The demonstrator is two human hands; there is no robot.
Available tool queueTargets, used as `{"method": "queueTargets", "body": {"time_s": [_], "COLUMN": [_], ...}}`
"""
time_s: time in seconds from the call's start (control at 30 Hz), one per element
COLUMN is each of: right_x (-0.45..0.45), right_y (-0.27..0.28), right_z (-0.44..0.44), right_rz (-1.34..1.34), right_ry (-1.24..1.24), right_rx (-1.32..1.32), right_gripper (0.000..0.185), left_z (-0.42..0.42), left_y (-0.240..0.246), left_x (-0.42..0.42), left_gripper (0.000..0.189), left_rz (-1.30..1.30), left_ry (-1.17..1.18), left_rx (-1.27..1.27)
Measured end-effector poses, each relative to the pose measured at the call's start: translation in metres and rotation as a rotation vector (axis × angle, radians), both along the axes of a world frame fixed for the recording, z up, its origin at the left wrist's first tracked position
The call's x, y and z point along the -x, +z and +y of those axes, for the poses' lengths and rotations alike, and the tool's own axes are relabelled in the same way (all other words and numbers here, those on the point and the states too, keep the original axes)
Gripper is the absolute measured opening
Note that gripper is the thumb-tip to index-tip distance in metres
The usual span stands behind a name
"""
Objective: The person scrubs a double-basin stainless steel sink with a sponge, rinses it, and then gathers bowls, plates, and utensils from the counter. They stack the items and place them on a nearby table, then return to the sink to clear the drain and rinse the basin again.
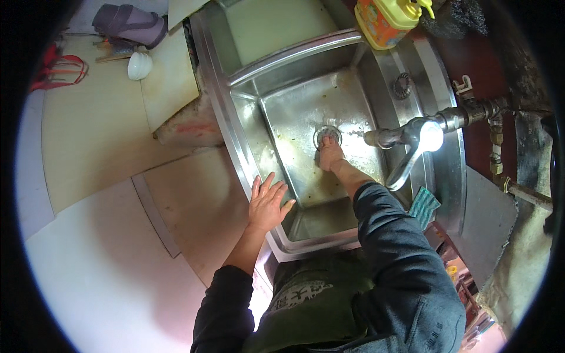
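Note:
My right hand [331,154] reaches down into the stainless steel sink basin [318,97], its fingertips on the round drain strainer [327,132]. Whether those fingers grip the strainer cannot be told. My left hand [268,204] is spread over the near left side of the same basin, fingers apart, holding nothing. Small bits of debris lie on the wet basin floor. The metal faucet [410,134] with its lever handle juts in from the right, its spout close to the drain.
A second basin [278,31] with cloudy liquid adjoins at the top. A yellow pump bottle [386,22] stands on the rim. A green cloth or sponge [423,207] lies right of the basin. White bowls [140,66] and a purple jug-like container [130,24] are at upper left.

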State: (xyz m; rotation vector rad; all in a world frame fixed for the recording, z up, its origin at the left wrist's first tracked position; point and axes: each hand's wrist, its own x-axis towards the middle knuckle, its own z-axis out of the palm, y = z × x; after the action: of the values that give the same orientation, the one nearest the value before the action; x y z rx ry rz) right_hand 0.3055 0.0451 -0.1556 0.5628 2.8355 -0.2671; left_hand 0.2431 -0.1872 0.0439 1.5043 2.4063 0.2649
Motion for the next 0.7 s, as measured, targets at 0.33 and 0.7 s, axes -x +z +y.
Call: {"method": "queueTargets", "body": {"time_s": [0.33, 0.7], "right_x": [-0.084, -0.106], "right_y": [-0.023, 0.023], "right_z": [-0.002, 0.031], "right_rz": [-0.649, -0.412], "right_ry": [-0.012, -1.076], "right_rx": [0.637, 0.317], "right_gripper": [0.032, 0.050], "left_z": [0.000, 0.000], "left_y": [-0.002, -0.003], "left_x": [0.001, -0.002], "left_gripper": [0.033, 0.031], "left_rz": [0.070, 0.085], "left_ry": [0.001, 0.005], "left_rx": [-0.059, -0.069]}}
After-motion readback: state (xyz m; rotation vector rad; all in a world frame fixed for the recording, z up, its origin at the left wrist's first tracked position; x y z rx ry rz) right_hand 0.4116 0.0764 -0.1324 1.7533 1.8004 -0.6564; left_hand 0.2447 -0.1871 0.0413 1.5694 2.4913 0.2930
